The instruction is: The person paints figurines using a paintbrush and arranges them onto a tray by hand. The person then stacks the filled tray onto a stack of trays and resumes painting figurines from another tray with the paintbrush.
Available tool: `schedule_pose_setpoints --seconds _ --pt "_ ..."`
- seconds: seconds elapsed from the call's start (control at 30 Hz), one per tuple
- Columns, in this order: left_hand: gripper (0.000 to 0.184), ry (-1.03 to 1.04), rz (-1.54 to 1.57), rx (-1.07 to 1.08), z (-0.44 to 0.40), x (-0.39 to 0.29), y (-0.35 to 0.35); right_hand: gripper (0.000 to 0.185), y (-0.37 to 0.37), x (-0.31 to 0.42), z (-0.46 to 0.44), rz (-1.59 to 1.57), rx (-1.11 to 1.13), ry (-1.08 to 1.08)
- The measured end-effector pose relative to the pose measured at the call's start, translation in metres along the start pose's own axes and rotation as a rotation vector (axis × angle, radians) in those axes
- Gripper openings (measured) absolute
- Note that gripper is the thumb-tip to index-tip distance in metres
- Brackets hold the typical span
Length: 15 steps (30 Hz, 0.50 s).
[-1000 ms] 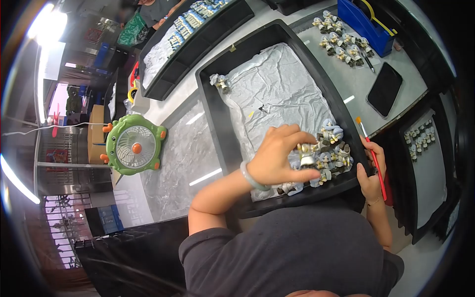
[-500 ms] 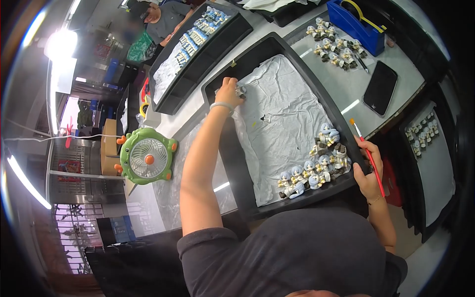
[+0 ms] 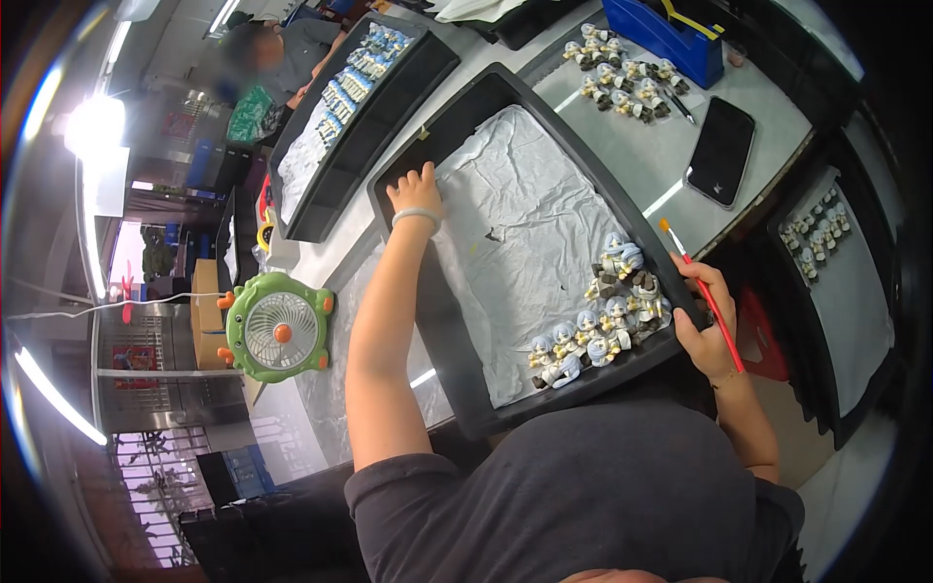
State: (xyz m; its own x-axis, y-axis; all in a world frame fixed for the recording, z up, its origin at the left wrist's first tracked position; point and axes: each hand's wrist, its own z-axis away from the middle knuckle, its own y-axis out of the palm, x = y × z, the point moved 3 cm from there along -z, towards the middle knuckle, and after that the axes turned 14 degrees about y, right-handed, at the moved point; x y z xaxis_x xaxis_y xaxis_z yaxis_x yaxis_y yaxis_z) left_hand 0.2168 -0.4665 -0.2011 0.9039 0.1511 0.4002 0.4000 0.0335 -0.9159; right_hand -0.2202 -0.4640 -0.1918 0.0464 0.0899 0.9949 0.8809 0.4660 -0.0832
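My left hand [image 3: 416,192], with a pale bracelet, is at the far left corner inside the black tray [image 3: 452,364]. Its fingers curl down, slightly apart, over something hidden beneath them. My right hand [image 3: 712,325] holds a red-handled paintbrush [image 3: 717,316], bristles pointing up, beside the tray's right edge. White paper [image 3: 515,214] lines the tray. Several small figurines [image 3: 588,335] with pale blue hair lie grouped at its near right corner. Small dark specks show on the paper.
Beyond the tray are a second tray [image 3: 389,126] of figurines and a person [image 3: 306,49]. A green fan [image 3: 282,325] stands left. Loose figurines [image 3: 627,78], a phone [image 3: 721,151] and a blue tape dispenser [image 3: 671,39] are at the upper right. Another tray [image 3: 855,330] is far right.
My left hand has moved from the near right figurines to the far left corner, where two or so figurines showed before. They are no longer visible. My right hand still holds the brush.
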Motion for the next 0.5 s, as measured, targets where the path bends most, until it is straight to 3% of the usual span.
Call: schedule_pose_setpoints --seconds 0.03,0.1,0.13,0.17,0.23,0.3,0.5 --pt "0.054 0.044 -0.060 -0.095 0.002 -0.010 -0.008 0.044 0.000 0.000 0.000 -0.003 0.001 0.001" --pt "0.050 0.202 0.324 -0.214 0.003 -0.060 -0.061 0.044 0.000 0.000 0.000 -0.002 -0.005 -0.002" --pt "0.050 0.329 0.662 -0.234 0.008 -0.082 -0.064 0.044 0.000 0.000 0.000 -0.003 -0.005 0.004" --pt "0.048 0.520 0.874 -0.200 0.014 -0.109 -0.066 0.043 0.000 0.000 0.000 -0.005 -0.001 0.011" --pt "0.040 0.578 1.067 0.047 0.040 -0.160 -0.114 0.044 0.001 0.000 0.000 -0.005 -0.008 0.009" --pt "0.037 0.650 0.881 0.002 0.055 -0.189 -0.121 0.044 0.001 0.000 0.000 0.002 -0.011 0.014" --pt "0.031 0.455 1.006 0.198 0.046 -0.203 -0.116 0.044 0.001 -0.001 0.000 0.005 -0.017 0.008"
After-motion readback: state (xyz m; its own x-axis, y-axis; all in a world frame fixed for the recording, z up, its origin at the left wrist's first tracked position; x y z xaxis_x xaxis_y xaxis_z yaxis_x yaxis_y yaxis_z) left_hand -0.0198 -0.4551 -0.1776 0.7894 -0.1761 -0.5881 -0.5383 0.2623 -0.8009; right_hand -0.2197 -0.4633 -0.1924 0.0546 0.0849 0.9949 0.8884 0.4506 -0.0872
